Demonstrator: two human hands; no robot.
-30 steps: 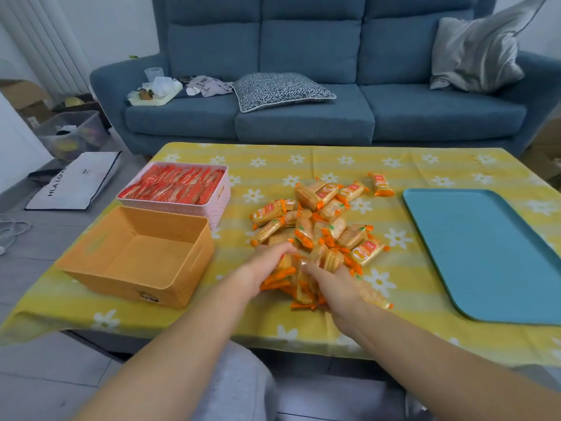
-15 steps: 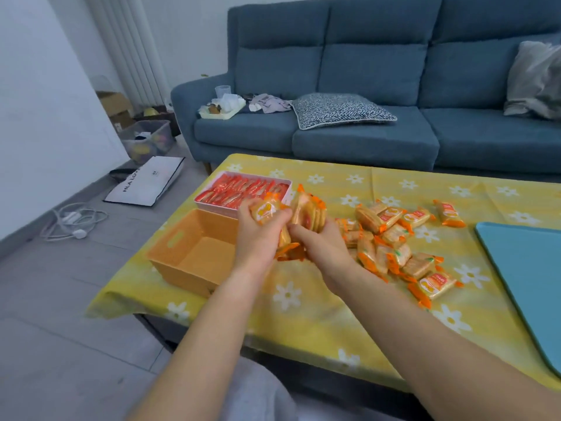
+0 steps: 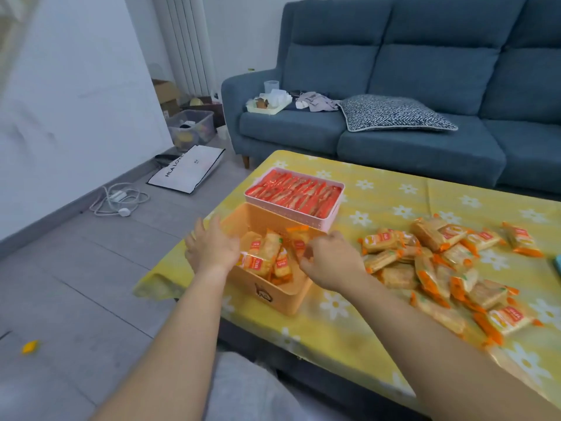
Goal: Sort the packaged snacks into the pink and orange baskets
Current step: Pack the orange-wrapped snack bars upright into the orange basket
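Over the orange basket (image 3: pixel 273 299), left hand (image 3: pixel 212 250): fingers apart, empty; we wall the edge.
Snacks (image 3: pixel 264 256): heaped inside it; we level them.
Right hand (image 3: pixel 331 262): curled by a pack, grip unclear.
Pile (image 3: pixel 440 268): on the desk.

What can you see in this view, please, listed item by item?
sofa: one, blue, at the back
cushion: one, black-and-white, on sofa
tablecloth: one, yellow with white flowers, before sofa
orange basket: one, orange, on tablecloth's near left corner
pink basket: one, pink, just behind it
red packets: many, red, filling pink basket
orange packets: several, orange, inside orange basket
loose packets: many, orange and tan, piled on tablecloth
bag: one, white, on floor
left hand: one, open, above orange basket
right hand: one, fingers curled, over basket's right side
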